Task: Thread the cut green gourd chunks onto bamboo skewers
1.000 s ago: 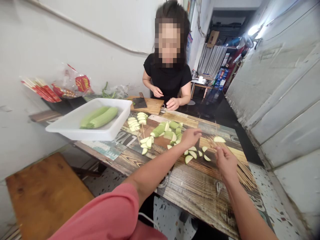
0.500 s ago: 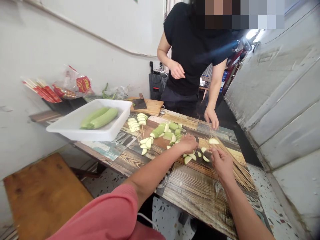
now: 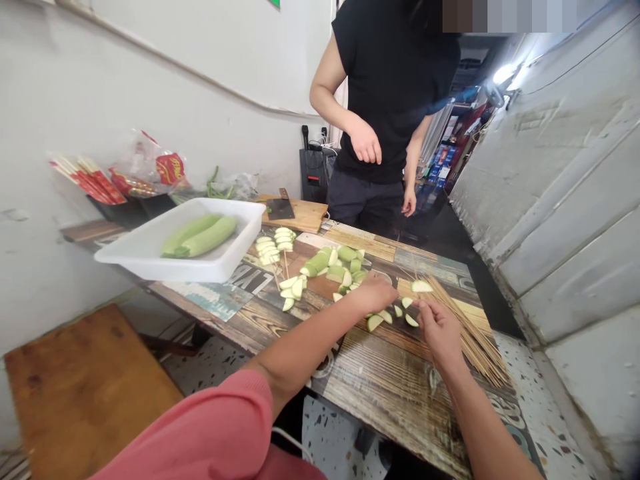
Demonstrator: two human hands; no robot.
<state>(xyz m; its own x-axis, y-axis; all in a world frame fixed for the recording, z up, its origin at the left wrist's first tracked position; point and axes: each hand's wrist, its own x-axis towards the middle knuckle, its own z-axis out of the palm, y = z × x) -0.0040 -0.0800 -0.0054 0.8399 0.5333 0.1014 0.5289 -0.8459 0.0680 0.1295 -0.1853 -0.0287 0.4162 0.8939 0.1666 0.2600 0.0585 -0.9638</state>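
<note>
My left hand [image 3: 376,293] rests curled over cut zucchini slices [image 3: 385,316] on the wooden table [image 3: 400,380]; what its fingers hold is hidden. My right hand [image 3: 439,325] is pinched on a thin bamboo skewer that carries one zucchini slice [image 3: 421,287] near its far end. A loose heap of bamboo skewers [image 3: 470,333] lies just right of that hand. A pile of bigger zucchini chunks [image 3: 336,261] sits behind my left hand.
A white tray [image 3: 150,248] holding whole zucchini [image 3: 200,235] overhangs the table's left side. A cutting board with a cleaver [image 3: 280,207] lies at the far end. A person in black [image 3: 385,100] stands beyond the table. A wooden bench [image 3: 80,387] is lower left.
The person opposite stood up, then drew the hand back off the table. My left hand pulled back onto the loose slices; my right hand with the skewer shifted slightly left.
</note>
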